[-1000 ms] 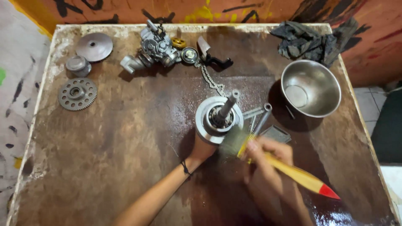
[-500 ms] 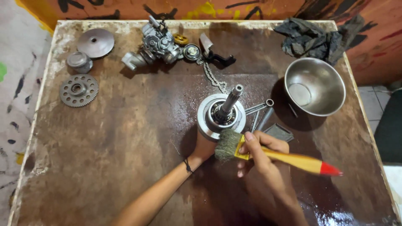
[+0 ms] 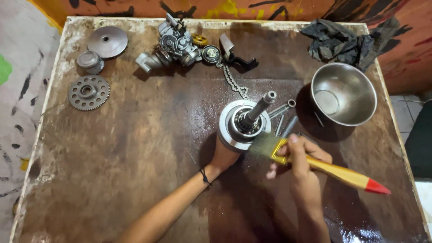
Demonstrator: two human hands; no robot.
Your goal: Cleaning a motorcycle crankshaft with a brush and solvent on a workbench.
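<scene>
My left hand (image 3: 225, 155) grips the near side of a round metal engine part (image 3: 234, 130) with a steel shaft (image 3: 261, 105) sticking up from its middle. It stands on the brown worktable (image 3: 135, 157). My right hand (image 3: 301, 157) holds a paintbrush (image 3: 324, 166) with a yellow wooden handle and a red tip. The grey bristles (image 3: 263, 146) press against the part's lower right rim. A thin black band circles my left wrist.
A steel bowl (image 3: 344, 92) stands right of the part, with bolts (image 3: 285, 117) between. At the back lie a carburettor-like assembly (image 3: 173, 45), a chain (image 3: 234, 83), dark rags (image 3: 346, 38). At far left sit a toothed gear (image 3: 88, 92), a disc (image 3: 107, 41), a small cap (image 3: 90, 60).
The brush has swung so its bristles sit against the part's lower right rim. My left hand keeps its hold on the part.
</scene>
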